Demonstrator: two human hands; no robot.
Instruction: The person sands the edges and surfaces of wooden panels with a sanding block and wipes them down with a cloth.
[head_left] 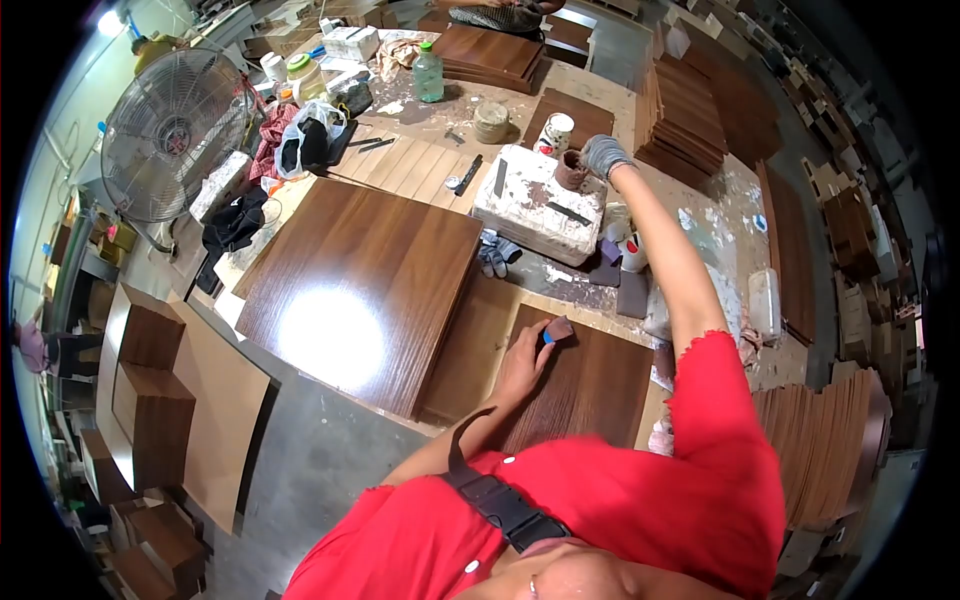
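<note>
My left hand (522,362) rests on a dark brown wood panel (590,385) in front of me, its fingers closed on a small brownish block (559,328) with a blue patch beside it. My right hand (604,156), in a grey glove, reaches far out to a brown-stained cup (571,172). Its fingers are curled at the cup's rim, and what they hold, if anything, is hidden. That cup stands on a paint-spattered white foam block (530,205), beside a white can (555,132) with brown drips.
A stack of glossy brown panels (370,270) lies on my left. More panel stacks stand at the far right (690,115) and near right (815,440). Beyond the foam block are a green-tinted bottle (428,75) and a round tub (490,122). A large fan (178,135) stands back left.
</note>
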